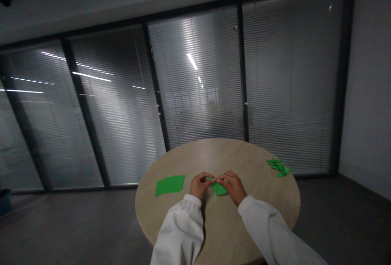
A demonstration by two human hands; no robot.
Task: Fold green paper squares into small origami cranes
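A small green sheet of paper [220,190] lies on the round table between my hands, its far edge pinched in my fingers and partly covered by them. My left hand [200,184] is closed on the far left part of that paper, thumb against fingertips. From the other side, my right hand [232,184] pinches the same edge, its fingertips almost meeting the left ones. To the left of my hands rests a loose stack of flat green paper sheets [170,185]. Several folded green paper pieces [278,166] are heaped near the table's right edge.
The round wooden table [214,153] has a curved edge on all sides. Behind it stands a glass partition with blinds [198,73] and dark frames. A blue bin [4,202] is on the floor at far left, and a plain wall [369,94] is on the right.
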